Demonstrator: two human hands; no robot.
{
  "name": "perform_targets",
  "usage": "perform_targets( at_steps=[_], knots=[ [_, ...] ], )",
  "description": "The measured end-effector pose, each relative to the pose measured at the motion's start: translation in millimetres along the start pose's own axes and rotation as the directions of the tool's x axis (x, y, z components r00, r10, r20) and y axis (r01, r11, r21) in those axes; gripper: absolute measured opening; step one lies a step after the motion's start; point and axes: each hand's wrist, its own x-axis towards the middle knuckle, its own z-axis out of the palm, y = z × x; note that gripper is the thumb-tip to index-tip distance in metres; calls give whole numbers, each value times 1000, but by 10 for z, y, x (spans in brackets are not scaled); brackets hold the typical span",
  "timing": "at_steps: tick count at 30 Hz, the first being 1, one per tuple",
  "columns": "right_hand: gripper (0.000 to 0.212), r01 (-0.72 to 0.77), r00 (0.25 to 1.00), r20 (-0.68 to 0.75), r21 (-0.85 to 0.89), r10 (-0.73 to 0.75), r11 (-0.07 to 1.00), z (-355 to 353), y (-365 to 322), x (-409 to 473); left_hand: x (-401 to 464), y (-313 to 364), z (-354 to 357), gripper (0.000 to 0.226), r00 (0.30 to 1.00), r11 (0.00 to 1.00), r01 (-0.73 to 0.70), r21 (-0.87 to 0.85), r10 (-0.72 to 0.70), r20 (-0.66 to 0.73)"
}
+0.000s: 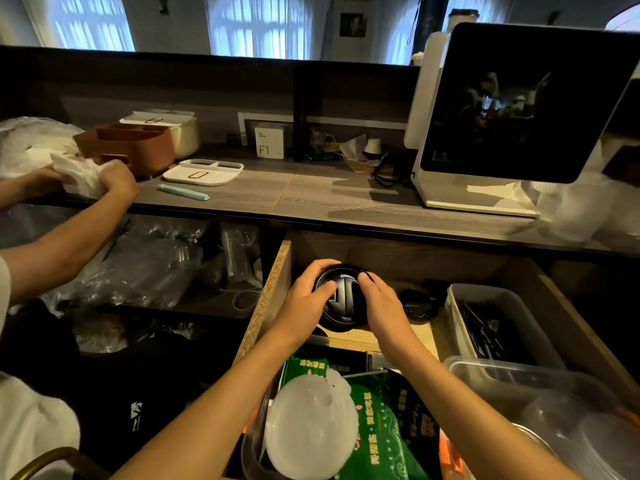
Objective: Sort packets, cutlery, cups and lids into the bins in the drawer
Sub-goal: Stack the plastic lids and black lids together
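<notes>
**Lids held over the open drawer**

Lids [341,299], glossy black, round and apparently stacked, are gripped from both sides above the chipboard-edged drawer [268,299]. The left hand [304,303] is curled round the left rim; the right hand [382,306] is curled round the right. A grey rectangular bin [498,299] holding dark cutlery [485,330] is seen further right. Translucent domed lids [311,431] lie on green printed packets [384,434] nearer the camera.

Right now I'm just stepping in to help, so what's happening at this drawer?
The person wearing the camera holds a stack of black lids between the left hand and right hand, above the open drawer. A grey bin with dark cutlery sits to the right. Green packets and a white lid lie nearer. Another person's hands handle white plastic on the counter.
</notes>
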Motion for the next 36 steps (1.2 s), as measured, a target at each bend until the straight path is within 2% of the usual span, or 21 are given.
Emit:
perform_targets(
  at_steps=[2, 5, 8, 11, 13, 16, 18, 20, 24, 26, 32, 36],
  knots=[
    [28, 36, 997, -69, -76, -41, 996, 7, 28, 43, 15, -29, 8, 30, 998, 998, 45, 32, -44, -41],
    [28, 106, 975, -178, -146, -132, 984, 9, 69, 61, 27, -54, 14, 64, 978, 977, 209, 37, -209, -16],
    [30, 150, 960, -214, -148, -180, 978, 27, 131, 79, 12, -36, 52, 45, 949, 945, 314, -93, -312, 37],
    [31, 158, 962, -204, -117, -180, 980, 108, 110, 74, 17, -8, 37, 42, 958, 951, 267, -156, -279, -63],
    [29, 156, 979, -117, -102, -168, 982, 150, 36, 81, 36, 62, -45, 37, 956, 955, 235, -182, -261, -134],
    [32, 15, 997, 70, -15, -13, 1000, 145, -82, 169, 114, 141, -294, 35, 938, 956, 198, -216, -249, -242],
    [37, -114, 989, 98, 21, 112, 993, 118, -95, 303, 168, 152, -501, 42, 917, 965, 148, -217, -216, -337],
    [34, -171, 979, 96, -94, 180, 981, 120, -30, 462, 197, 118, -678, 44, 894, 974, 118, -191, -188, -406],
    [24, -139, 945, 194, -494, 265, 858, 175, 200, 701, 188, -29, -817, 44, 864, 971, 105, -214, -195, -463],
    [26, -121, 904, 259, -610, 342, 783, 216, 330, 801, 203, -133, -833, 44, 846, 965, 133, -226, -229, -482],
    [34, -153, 813, 254, -776, 524, 613, 369, 587, 1063, 221, -204, -798, 45, 840, 978, 119, -169, -190, -508],
    [34, -131, 727, 326, -798, 604, 588, 424, 654, 1082, 235, -200, -752, 39, 850, 990, 93, -105, -134, -510]
  ],
)
